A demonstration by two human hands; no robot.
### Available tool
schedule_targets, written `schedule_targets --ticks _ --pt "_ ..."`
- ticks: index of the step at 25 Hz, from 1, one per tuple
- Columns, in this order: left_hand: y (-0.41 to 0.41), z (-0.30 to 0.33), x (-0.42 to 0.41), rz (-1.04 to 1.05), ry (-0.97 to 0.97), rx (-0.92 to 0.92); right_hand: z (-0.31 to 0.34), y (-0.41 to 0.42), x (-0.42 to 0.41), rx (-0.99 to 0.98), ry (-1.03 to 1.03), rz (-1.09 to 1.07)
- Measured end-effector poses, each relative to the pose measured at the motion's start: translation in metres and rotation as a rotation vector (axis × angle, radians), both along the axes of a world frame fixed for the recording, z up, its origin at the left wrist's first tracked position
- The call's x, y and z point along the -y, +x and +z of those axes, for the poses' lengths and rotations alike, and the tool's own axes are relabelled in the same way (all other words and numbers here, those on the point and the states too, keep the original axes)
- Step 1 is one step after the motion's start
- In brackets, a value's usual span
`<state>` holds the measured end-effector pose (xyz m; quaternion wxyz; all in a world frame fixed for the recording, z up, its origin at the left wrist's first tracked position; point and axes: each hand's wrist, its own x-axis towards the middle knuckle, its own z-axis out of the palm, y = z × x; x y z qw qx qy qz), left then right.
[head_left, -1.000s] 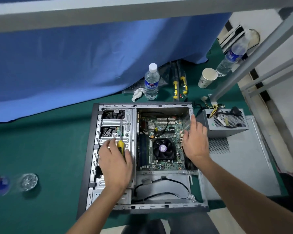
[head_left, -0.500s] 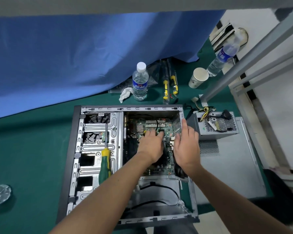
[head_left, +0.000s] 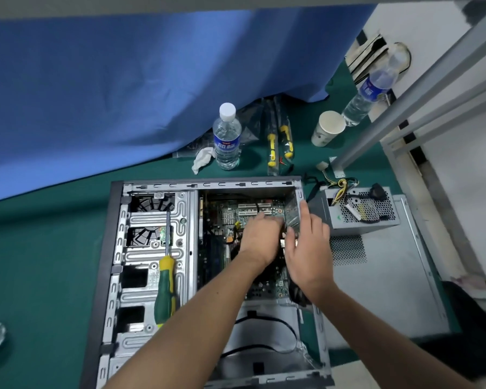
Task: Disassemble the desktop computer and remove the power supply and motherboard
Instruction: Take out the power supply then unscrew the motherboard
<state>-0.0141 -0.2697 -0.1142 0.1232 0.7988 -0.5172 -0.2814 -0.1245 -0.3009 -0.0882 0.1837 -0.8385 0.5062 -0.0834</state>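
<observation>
Two hands are being held inside the open case (head_left: 115, 248). The left hand (head_left: 260, 238) is being laid palm-down on the motherboard (head_left: 253, 210), which is lying in the case; whether its fingers are gripping cannot be told. The right hand (head_left: 306, 245) is being rested, fingers straight, against the case's right wall. A screwdriver (head_left: 165, 287) is lying on the drive cage. The power supply (head_left: 359, 211) is sitting outside, just right of the case.
</observation>
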Motion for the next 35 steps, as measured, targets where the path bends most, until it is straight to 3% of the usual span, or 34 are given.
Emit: schedule_targets --ticks 3,13,18,23,27,30,35 --pt "0.002 0.002 -0.004 0.032 0.067 -0.195 0.001 0.0 -0.001 -0.007 0.005 -0.008" --pt "0.04 -0.011 -0.036 -0.112 0.308 0.254 0.003 0.001 -0.001 -0.012 0.046 -0.018" --pt "0.05 -0.001 -0.038 -0.041 0.411 0.334 0.002 0.001 -0.001 -0.022 0.057 -0.015" --pt "0.031 -0.004 -0.047 -0.15 0.241 0.253 0.003 0.001 -0.002 -0.033 0.051 -0.017" --pt "0.045 -0.01 -0.04 0.032 0.348 0.013 0.003 0.001 -0.001 -0.034 0.05 -0.015" --pt "0.053 -0.01 -0.024 0.056 0.322 -0.008 0.003 0.002 -0.002 -0.041 0.043 -0.008" --pt "0.055 -0.003 -0.008 0.147 0.068 -0.221 0.004 0.001 -0.002 -0.036 0.04 -0.009"
